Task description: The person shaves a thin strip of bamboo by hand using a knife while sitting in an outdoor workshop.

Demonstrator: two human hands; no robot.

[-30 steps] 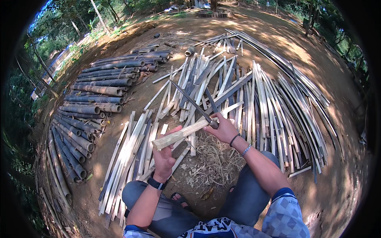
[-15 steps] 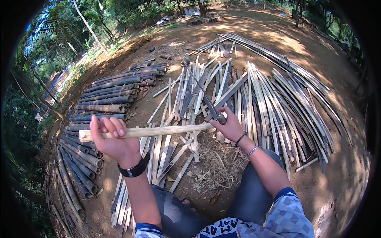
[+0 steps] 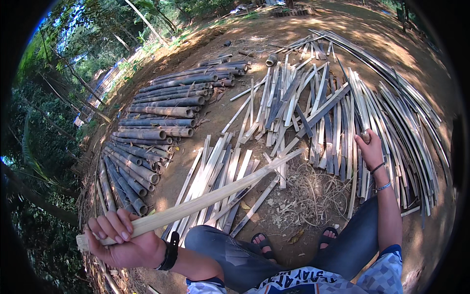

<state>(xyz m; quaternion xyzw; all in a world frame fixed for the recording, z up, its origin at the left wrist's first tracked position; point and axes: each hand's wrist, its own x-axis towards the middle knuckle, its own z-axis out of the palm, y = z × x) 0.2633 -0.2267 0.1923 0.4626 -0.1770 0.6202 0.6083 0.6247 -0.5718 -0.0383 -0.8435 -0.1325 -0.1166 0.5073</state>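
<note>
My left hand (image 3: 120, 239), low at the left, is closed round the near end of a long pale bamboo slat (image 3: 210, 198). The slat slants up and to the right, its far end over the split pieces in the middle. My right hand (image 3: 370, 153) is raised at the right, wrapped round the wooden handle of a machete (image 3: 365, 137). Its thin dark blade points away from me and blends with the strips behind it. Slat and machete are well apart.
Whole dark bamboo poles (image 3: 169, 110) lie stacked at the left. Split bamboo strips (image 3: 387, 142) fan out at the right, with more strips (image 3: 214, 169) by my left knee. Curly shavings (image 3: 316, 196) cover the soil before my sandalled feet. A short bamboo piece (image 3: 271, 60) lies farther off.
The machete has swung away from the slat to the right with my right hand. My left hand has moved down and left, tilting the slat's far end upward. The view has shifted left.
</note>
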